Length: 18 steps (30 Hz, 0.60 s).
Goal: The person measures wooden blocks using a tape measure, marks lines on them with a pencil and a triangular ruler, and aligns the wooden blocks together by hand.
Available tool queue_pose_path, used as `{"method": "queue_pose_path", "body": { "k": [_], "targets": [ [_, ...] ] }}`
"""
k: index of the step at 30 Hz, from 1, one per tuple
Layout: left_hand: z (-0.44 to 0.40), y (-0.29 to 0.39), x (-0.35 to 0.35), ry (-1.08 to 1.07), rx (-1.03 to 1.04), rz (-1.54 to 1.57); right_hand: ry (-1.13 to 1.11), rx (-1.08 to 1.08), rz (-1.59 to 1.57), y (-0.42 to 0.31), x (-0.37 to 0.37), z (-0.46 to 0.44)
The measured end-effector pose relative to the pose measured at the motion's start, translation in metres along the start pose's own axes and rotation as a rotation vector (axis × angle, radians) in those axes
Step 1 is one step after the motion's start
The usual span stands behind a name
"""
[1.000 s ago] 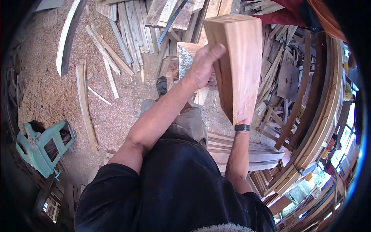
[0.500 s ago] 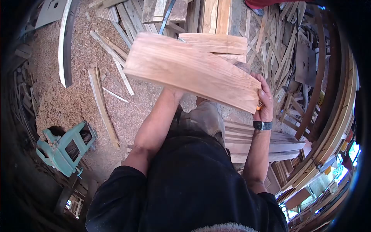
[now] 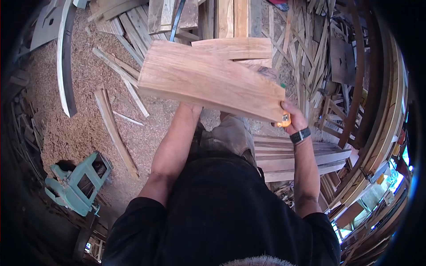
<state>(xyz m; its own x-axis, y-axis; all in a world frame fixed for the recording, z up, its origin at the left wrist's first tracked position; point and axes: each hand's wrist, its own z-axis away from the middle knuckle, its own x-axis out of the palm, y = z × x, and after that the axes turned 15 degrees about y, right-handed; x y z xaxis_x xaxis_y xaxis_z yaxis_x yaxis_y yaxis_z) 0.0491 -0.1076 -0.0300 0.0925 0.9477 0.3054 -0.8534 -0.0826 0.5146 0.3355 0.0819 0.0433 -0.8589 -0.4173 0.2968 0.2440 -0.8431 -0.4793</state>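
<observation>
A thick wooden plank (image 3: 208, 82) hangs tilted in front of me, with its right end cut at an angle. My left hand (image 3: 191, 107) reaches under it and bears it from below; the fingers are hidden behind the wood. At the right end, my right hand (image 3: 294, 116) is closed against the plank, its thumb at the edge. In the same hand sits a small yellow-orange tape measure (image 3: 284, 119). Just beyond the plank lies another light wooden board (image 3: 248, 45), partly covered by it.
Sawdust and loose strips (image 3: 116, 128) cover the floor at left, near a green metal machine frame (image 3: 84, 181). Stacked boards (image 3: 242, 17) lie ahead. Thin offcuts (image 3: 306, 53) pile up at right, and long beams (image 3: 306, 157) lie beside my right forearm.
The plank's right end and my right hand have shifted left, and the hand has turned so that more of the tape measure shows. The whole view has shifted slightly.
</observation>
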Motion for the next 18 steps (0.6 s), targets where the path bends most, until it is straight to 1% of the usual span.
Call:
{"method": "queue_pose_path", "body": {
  "k": [2, 4, 6, 7, 10, 12, 13, 15, 16, 18],
  "targets": [
    [0.003, -0.001, 0.000, -0.008, 0.028, -0.014, 0.082, 0.049, -0.179, 0.011, 0.006, 0.008],
    [0.009, 0.001, 0.002, -0.023, 0.066, -0.028, 0.046, 0.063, -0.147, 0.015, -0.003, 0.003],
    [0.015, 0.005, 0.004, -0.039, 0.106, -0.054, 0.029, 0.020, -0.092, 0.019, -0.006, 0.000],
    [0.016, 0.009, 0.007, -0.044, 0.136, -0.071, 0.098, -0.031, -0.137, 0.020, 0.000, 0.000],
    [0.015, 0.036, 0.023, -0.060, 0.197, -0.092, 0.089, -0.062, -0.084, 0.007, -0.014, -0.014],
    [0.004, 0.064, 0.042, -0.383, -0.141, 0.485, 0.091, -0.073, -0.093, -0.011, -0.015, -0.021],
    [-0.003, 0.067, 0.035, -0.385, -0.134, 0.482, 0.112, -0.104, -0.054, -0.020, -0.016, -0.025],
    [-0.020, 0.079, 0.014, -0.595, -0.094, 0.622, 0.144, -0.192, -0.012, -0.037, -0.016, -0.039],
    [-0.024, 0.089, 0.013, -0.599, -0.092, 0.619, 0.142, -0.197, -0.015, -0.047, -0.019, -0.046],
    [-0.032, 0.105, 0.014, -0.787, -0.258, 0.532, 0.107, -0.238, 0.063, -0.069, -0.030, -0.058]
  ]
}}
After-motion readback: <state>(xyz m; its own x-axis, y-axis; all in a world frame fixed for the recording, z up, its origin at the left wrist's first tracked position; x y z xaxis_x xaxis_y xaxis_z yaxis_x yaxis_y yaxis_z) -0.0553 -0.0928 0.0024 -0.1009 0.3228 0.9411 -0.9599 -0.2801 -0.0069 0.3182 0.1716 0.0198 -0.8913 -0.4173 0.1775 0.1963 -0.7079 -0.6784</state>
